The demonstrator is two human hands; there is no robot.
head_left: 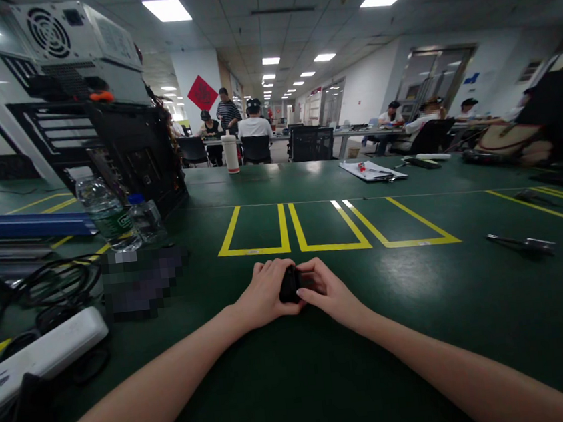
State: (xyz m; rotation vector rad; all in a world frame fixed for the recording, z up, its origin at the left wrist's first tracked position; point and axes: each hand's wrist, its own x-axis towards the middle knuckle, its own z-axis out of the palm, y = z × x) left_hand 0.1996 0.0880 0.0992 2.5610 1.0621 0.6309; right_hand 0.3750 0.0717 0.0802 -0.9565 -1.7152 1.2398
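A: so, what's held?

B: one black object (288,287), left hand (266,294) closed round it, right hand (331,292) fingers gripping its edge (two hands, one thing lol). three yellow outlines (333,247) just past the fingertips.

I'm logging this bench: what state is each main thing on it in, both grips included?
Black object: held
Left grip: wrapped around it
Right grip: touching it; firmness unclear
Labelled bottle: standing
Blue-capped bottle: standing, closed
White tumbler: standing
Computer case: standing
Clipboard: lying flat
Black cables: looped
Power strip: lying, power unclear
Metal tool: lying down
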